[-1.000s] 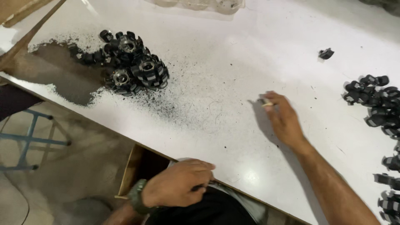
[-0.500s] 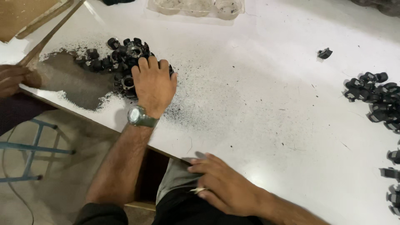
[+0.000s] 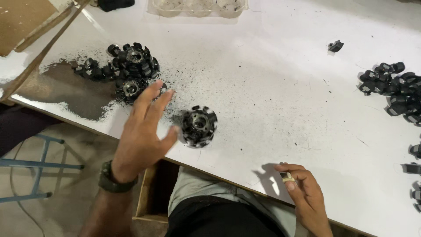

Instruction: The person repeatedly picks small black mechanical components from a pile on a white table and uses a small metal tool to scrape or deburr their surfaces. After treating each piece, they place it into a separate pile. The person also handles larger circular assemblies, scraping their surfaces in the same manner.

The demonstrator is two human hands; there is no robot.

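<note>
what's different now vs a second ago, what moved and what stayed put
The left hand went out to the pile of black round parts, pulled one black round part toward the table's near edge and let it go; it now hovers open beside it. The right hand drew back to the near edge, pinching a small pale piece. The pile and the parts on the right stayed.

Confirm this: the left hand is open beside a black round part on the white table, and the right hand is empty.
Not quite. The right hand is not empty: its fingertips pinch a small pale piece, as the head view shows. The left hand is open beside the black round part on the white table.
</note>
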